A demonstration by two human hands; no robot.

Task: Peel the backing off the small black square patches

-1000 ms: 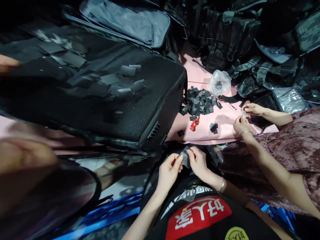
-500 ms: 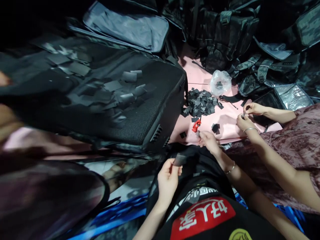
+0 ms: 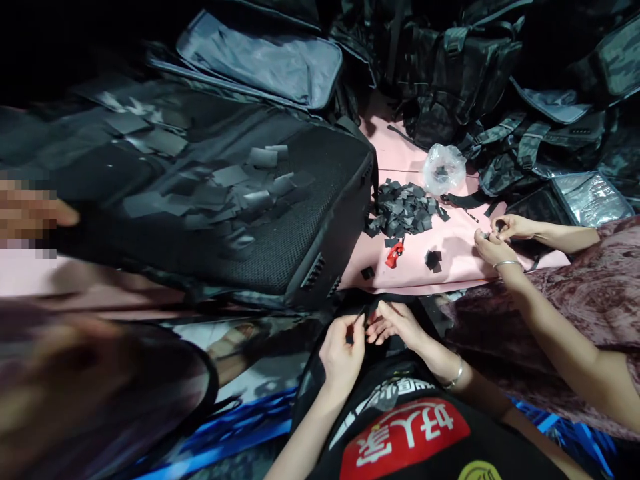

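Note:
In my left hand [image 3: 343,350], thumb and fingers pinch a small flat black piece [image 3: 363,313], now seen nearly edge-on. My right hand [image 3: 397,325] is close beside it, fingers loosely bent and apart. Nothing shows in the right hand, and I cannot tell whether its fingertips touch the piece. Both hands are above the black clothing on my lap. Beyond them, a heap of small black pieces [image 3: 405,208] covers part of the pink surface [image 3: 400,280]. A small red object [image 3: 395,255] lies in front of the heap.
A large black mesh-faced bag [image 3: 300,227] on the left carries scattered dark pieces [image 3: 260,193]. A clear plastic bag [image 3: 444,168] sits behind the heap. At right, a co-worker's hands [image 3: 500,241] hold something small. Another person's hand [image 3: 35,210] reaches in at left. Dark backpacks [image 3: 455,73] stand behind.
My right hand has come back from beside the red object to my left hand. The black piece in my left hand has turned edge-on. The person's hand at left has moved farther into view.

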